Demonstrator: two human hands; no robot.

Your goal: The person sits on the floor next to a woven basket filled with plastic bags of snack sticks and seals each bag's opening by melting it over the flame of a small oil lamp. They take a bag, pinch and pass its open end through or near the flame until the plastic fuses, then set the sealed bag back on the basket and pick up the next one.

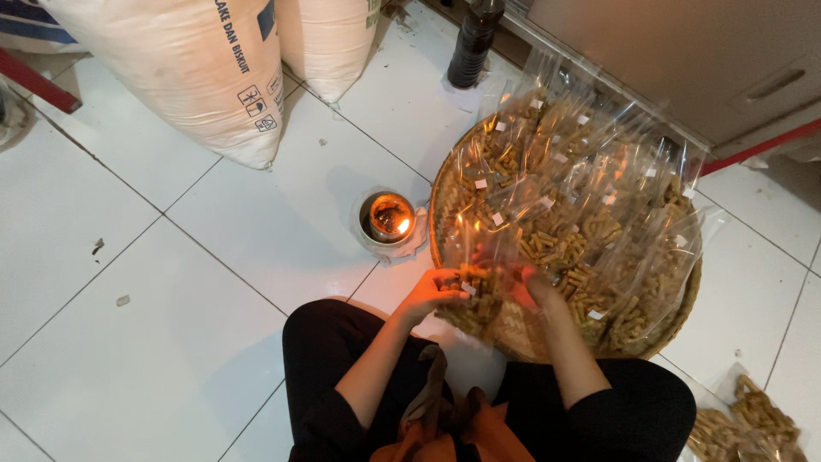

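Sacks [205,68] of pale woven cloth are seen at the upper left on the white tiled floor [128,257]. A small lit burner [389,216] is set just beside the woven tray [676,321]. A clear bag of stick snacks [475,299] is gripped by the left hand [430,293] and the right hand [540,287], fingers curled shut around it, over the tray's near edge. More filled bags [581,188] are heaped on the tray.

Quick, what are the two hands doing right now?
Left hand: closed on a clear snack bag.
Right hand: gripping the same bag from the other side.
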